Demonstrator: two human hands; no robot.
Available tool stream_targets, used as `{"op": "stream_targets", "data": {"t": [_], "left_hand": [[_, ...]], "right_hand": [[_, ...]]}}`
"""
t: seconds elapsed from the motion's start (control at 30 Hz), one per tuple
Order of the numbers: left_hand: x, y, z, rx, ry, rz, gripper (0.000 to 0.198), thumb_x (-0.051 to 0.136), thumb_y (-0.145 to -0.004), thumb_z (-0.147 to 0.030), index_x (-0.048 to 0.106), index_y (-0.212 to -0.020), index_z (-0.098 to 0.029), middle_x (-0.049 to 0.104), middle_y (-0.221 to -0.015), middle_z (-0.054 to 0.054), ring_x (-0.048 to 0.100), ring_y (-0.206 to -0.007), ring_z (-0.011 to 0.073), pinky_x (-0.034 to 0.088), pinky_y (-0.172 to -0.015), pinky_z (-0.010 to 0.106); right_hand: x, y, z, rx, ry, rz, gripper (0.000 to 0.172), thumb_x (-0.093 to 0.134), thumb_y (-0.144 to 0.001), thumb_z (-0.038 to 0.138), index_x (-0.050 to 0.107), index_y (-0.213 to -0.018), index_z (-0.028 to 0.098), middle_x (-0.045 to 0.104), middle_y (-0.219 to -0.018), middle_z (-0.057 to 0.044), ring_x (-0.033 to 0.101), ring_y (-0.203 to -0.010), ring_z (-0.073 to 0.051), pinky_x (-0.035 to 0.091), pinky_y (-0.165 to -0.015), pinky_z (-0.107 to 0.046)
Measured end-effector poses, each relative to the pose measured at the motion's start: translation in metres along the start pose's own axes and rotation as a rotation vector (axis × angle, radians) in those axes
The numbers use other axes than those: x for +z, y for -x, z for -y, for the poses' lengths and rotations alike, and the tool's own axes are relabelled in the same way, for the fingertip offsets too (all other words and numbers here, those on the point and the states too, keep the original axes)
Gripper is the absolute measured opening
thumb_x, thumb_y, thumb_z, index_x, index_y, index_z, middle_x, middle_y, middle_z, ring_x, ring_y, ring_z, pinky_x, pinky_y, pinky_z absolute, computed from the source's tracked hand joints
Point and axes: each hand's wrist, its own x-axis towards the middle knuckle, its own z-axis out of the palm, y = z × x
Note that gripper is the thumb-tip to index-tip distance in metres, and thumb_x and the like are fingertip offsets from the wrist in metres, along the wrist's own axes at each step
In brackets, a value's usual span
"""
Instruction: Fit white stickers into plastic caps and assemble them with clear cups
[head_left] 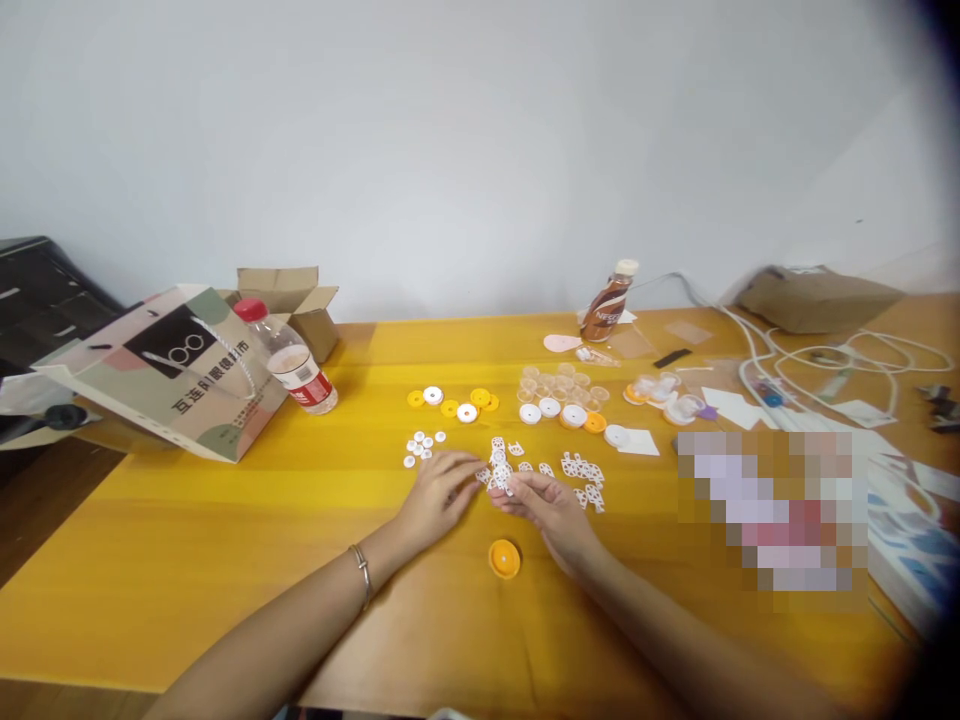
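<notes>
My right hand (551, 508) is closed, with thumb and fingers pinching a small white openwork plastic piece (501, 482). Just left of it, my left hand (442, 497) rests low over the table, fingers apart, the tips beside a few similar white pieces; whether they touch one is unclear. More of these white openwork pieces (583, 467) lie loose to the right of my hands. An orange half-round cup (505, 559) sits on the table in front of my hands. Small white discs (424, 442) are grouped beyond my left hand.
Farther back are yellow and white rings (466, 411), clear plastic cups (562, 380) and a brown drink bottle (607, 302). At left stand a red-capped bottle (296, 370), a paper bag (202, 380) and a cardboard box (315, 310). White cables (780, 350) sprawl at right.
</notes>
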Motion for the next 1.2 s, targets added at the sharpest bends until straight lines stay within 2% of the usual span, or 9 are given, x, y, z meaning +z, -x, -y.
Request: {"op": "stream_targets", "data": {"t": [0.13,0.4,0.5,0.63,0.8,0.97,1.07,1.2], "left_hand": [[0.003,0.001,0.001,0.047,-0.118,0.065,0.024,0.046,-0.085,-0.022,0.059,-0.105,-0.023,0.062,-0.1,0.005,0.053,-0.093,0.018,0.039,-0.081,0.034],[0.002,0.002,0.002,0.036,-0.111,0.023,0.017,0.046,-0.085,-0.022,0.061,-0.093,-0.021,0.062,-0.091,0.005,0.055,-0.087,0.0158,0.038,-0.078,0.03],[0.0,0.002,-0.002,0.014,-0.049,-0.001,0.015,0.045,-0.085,-0.02,0.058,-0.092,-0.019,0.061,-0.094,0.005,0.055,-0.09,0.0158,0.039,-0.08,0.03],[-0.003,0.002,-0.007,0.01,0.103,-0.055,0.011,0.046,-0.084,-0.02,0.054,-0.091,-0.017,0.06,-0.097,0.008,0.055,-0.091,0.0159,0.042,-0.081,0.03],[-0.004,0.005,-0.012,0.094,0.264,-0.009,0.009,0.046,-0.084,-0.019,0.052,-0.089,-0.016,0.061,-0.098,0.01,0.057,-0.092,0.0155,0.044,-0.083,0.03],[-0.004,0.007,-0.014,0.071,0.359,0.01,0.009,0.045,-0.084,-0.019,0.052,-0.091,-0.016,0.061,-0.098,0.011,0.057,-0.092,0.0151,0.045,-0.082,0.029],[-0.004,0.008,-0.013,0.047,0.38,0.007,0.01,0.045,-0.084,-0.02,0.051,-0.091,-0.016,0.062,-0.097,0.011,0.057,-0.091,0.0152,0.045,-0.081,0.029],[-0.002,0.009,-0.012,-0.035,0.382,0.019,0.012,0.046,-0.084,-0.024,0.052,-0.09,-0.015,0.062,-0.095,0.009,0.058,-0.078,0.0125,0.045,-0.06,0.02]], "right_hand": [[0.002,0.0,0.002,0.024,-0.028,0.027,0.026,0.068,-0.066,0.042,0.069,-0.075,0.018,0.071,-0.076,-0.006,0.065,-0.073,-0.017,0.05,-0.078,-0.034],[0.001,-0.002,-0.003,0.01,-0.064,-0.048,0.025,0.072,-0.062,0.035,0.071,-0.084,0.022,0.07,-0.084,-0.004,0.063,-0.073,-0.016,0.049,-0.082,-0.038],[0.0,-0.003,-0.003,-0.07,0.002,-0.072,0.021,0.072,-0.062,0.033,0.071,-0.082,0.025,0.07,-0.084,-0.002,0.062,-0.075,-0.016,0.047,-0.084,-0.04],[0.0,-0.005,0.0,-0.283,0.155,-0.102,0.009,0.07,-0.065,0.027,0.071,-0.073,0.027,0.067,-0.087,-0.001,0.06,-0.085,-0.017,0.046,-0.087,-0.037],[0.0,-0.005,-0.004,-0.406,0.25,-0.092,0.007,0.068,-0.068,0.026,0.071,-0.074,0.027,0.063,-0.091,-0.004,0.058,-0.088,-0.018,0.047,-0.084,-0.036],[0.0,-0.002,-0.007,-0.434,0.343,-0.03,0.007,0.064,-0.071,0.026,0.07,-0.075,0.028,0.062,-0.093,-0.005,0.058,-0.089,-0.018,0.046,-0.085,-0.036],[0.0,-0.002,-0.007,-0.396,0.315,-0.026,0.005,0.065,-0.07,0.028,0.068,-0.072,0.026,0.061,-0.094,-0.005,0.058,-0.09,-0.018,0.047,-0.085,-0.035],[-0.002,-0.005,-0.008,-0.324,0.265,-0.01,0.009,0.067,-0.068,0.032,0.065,-0.071,0.024,0.062,-0.094,-0.004,0.058,-0.092,-0.019,0.046,-0.087,-0.035]]}}
